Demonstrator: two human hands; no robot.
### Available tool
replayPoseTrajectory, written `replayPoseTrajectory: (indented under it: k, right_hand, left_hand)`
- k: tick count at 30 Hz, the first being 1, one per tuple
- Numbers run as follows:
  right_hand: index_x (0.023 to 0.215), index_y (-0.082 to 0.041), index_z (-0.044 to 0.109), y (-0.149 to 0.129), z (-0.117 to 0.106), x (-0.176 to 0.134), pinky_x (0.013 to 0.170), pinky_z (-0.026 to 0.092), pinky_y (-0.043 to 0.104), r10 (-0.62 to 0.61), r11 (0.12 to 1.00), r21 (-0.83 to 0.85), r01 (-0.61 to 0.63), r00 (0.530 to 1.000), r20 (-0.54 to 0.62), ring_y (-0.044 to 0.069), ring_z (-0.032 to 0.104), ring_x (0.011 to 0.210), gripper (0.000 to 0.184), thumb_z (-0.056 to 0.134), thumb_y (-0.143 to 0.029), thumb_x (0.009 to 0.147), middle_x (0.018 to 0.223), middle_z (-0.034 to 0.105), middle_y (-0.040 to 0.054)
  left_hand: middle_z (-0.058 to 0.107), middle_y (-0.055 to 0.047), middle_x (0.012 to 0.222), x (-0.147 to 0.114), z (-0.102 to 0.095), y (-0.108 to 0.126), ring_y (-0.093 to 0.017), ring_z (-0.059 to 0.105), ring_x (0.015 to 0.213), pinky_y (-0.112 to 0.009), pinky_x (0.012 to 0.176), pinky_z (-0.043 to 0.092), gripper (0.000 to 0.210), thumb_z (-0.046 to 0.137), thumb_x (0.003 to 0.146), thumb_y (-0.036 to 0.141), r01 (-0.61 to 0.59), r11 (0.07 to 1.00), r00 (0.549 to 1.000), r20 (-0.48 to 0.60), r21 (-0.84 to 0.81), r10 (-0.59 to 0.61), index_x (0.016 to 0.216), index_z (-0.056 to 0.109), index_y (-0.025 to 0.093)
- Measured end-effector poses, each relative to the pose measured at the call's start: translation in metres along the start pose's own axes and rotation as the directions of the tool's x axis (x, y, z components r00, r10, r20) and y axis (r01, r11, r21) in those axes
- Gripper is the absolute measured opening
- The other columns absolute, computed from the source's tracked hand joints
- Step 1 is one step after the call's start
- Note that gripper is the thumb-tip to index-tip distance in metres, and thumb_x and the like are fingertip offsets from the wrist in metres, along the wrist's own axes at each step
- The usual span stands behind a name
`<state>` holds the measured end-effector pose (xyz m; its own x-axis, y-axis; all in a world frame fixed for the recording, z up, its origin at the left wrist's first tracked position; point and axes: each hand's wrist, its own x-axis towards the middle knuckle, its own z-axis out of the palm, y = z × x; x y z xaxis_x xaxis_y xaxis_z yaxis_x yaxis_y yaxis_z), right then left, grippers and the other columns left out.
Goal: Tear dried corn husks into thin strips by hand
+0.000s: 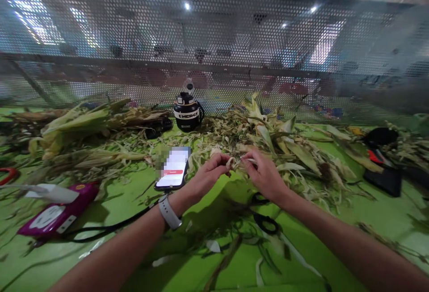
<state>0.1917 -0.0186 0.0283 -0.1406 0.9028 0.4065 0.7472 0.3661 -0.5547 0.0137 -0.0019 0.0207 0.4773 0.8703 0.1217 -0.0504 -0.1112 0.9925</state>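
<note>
Both of my hands meet over the green table [214, 225], fingers pinched on a thin pale strip of corn husk [237, 162]. My left hand [209, 173], with a white watch band on its wrist, grips the strip's curled left end. On the other end, my right hand [263, 171] pinches with thumb and fingertips. Black-handled scissors [266, 224] lie just below my right hand, partly hidden by it. Beyond my hands spreads a heap of shredded husk [234, 133], with broader husk leaves [301, 153] at its right.
A lit phone [173, 169] lies left of my left hand. Behind it stands a black jug [186, 112]. At left are a purple power bank [62, 211] with cables and a husk bundle [83, 120]. A perforated metal screen [214, 37] closes off the table's back.
</note>
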Motion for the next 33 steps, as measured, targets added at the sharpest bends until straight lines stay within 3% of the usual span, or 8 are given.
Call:
replayPoseTrajectory:
  k: [7,11,15,19,22,24,28,33]
  right_hand:
    - [0.086,-0.02,0.051,0.0,0.003,0.0,0.055,0.042,0.026,0.083,0.984,0.16,-0.085,0.996,0.022,0.014,0.055,0.056,0.015,0.046,-0.034,0.087,0.072,0.061,0.0015]
    - [0.102,-0.021,0.045,0.002,-0.004,0.006,0.041,0.039,0.023,0.205,0.841,0.491,-0.229,0.973,0.103,0.01,0.046,0.04,0.032,0.057,-0.04,0.08,0.058,0.053,-0.0061]
    - [0.108,-0.02,0.047,-0.002,-0.008,0.006,0.057,0.05,0.026,0.126,0.733,0.667,-0.131,0.99,0.056,0.012,0.058,0.059,0.044,0.067,-0.038,0.074,0.074,0.06,-0.0016]
    - [0.088,-0.02,0.064,-0.005,-0.007,0.003,0.075,0.05,0.032,-0.091,0.787,0.615,0.043,0.995,0.046,0.017,0.06,0.082,0.02,0.067,-0.034,0.075,0.087,0.062,0.0043]
    - [0.077,-0.021,0.067,-0.006,-0.007,0.002,0.075,0.049,0.031,-0.133,0.808,0.575,0.127,0.991,-0.032,0.018,0.058,0.086,0.015,0.068,-0.035,0.074,0.089,0.06,0.0051]
    - [0.075,-0.02,0.066,-0.007,-0.006,0.003,0.066,0.049,0.028,-0.077,0.792,0.608,0.053,0.997,0.013,0.016,0.058,0.078,0.02,0.068,-0.039,0.072,0.086,0.06,0.0044]
    - [0.076,-0.017,0.066,-0.008,-0.003,0.003,0.049,0.042,0.022,0.048,0.787,0.587,-0.189,0.968,0.248,0.01,0.049,0.054,0.026,0.065,-0.043,0.074,0.068,0.058,-0.0004]
    - [0.072,-0.016,0.064,-0.006,-0.002,0.002,0.062,0.043,0.025,0.032,0.877,0.465,-0.124,0.979,0.201,0.013,0.051,0.065,0.021,0.058,-0.035,0.079,0.069,0.059,0.001]
  left_hand:
    - [0.054,0.001,0.078,0.005,0.003,-0.011,-0.011,0.048,0.073,-0.023,0.068,0.039,0.031,0.071,0.069,0.036,-0.007,0.992,0.999,-0.042,-0.123,0.002,0.087,0.055,0.017]
    - [0.055,0.003,0.07,0.01,-0.007,-0.015,-0.009,0.049,0.064,-0.021,0.059,0.036,0.031,0.075,0.064,0.034,0.034,0.98,0.984,-0.164,-0.198,-0.067,0.081,0.056,0.016]
    - [0.056,0.003,0.065,0.011,-0.012,-0.014,-0.008,0.049,0.059,-0.02,0.054,0.032,0.032,0.078,0.06,0.034,0.059,0.962,0.973,-0.199,-0.266,-0.115,0.075,0.057,0.016]
    - [0.057,0.002,0.066,0.01,-0.01,-0.012,-0.008,0.049,0.059,-0.02,0.053,0.031,0.031,0.079,0.06,0.033,0.096,0.944,0.983,-0.12,-0.317,-0.141,0.076,0.059,0.015]
    - [0.058,0.002,0.066,0.009,-0.007,-0.013,-0.009,0.052,0.061,-0.021,0.057,0.033,0.033,0.08,0.057,0.032,0.114,0.931,0.985,-0.082,-0.346,-0.151,0.076,0.059,0.015]
    - [0.059,0.002,0.066,0.009,-0.006,-0.013,-0.009,0.052,0.062,-0.021,0.058,0.034,0.035,0.081,0.056,0.031,0.114,0.931,0.986,-0.072,-0.347,-0.148,0.077,0.059,0.015]
    - [0.061,0.002,0.067,0.008,-0.003,-0.013,-0.009,0.053,0.064,-0.022,0.062,0.037,0.037,0.081,0.055,0.032,0.071,0.943,0.99,-0.096,-0.327,-0.107,0.077,0.057,0.015]
    - [0.058,0.003,0.067,0.007,0.001,-0.014,-0.01,0.053,0.064,-0.023,0.064,0.04,0.038,0.08,0.057,0.034,0.002,0.965,0.983,-0.176,-0.261,-0.05,0.078,0.055,0.015]
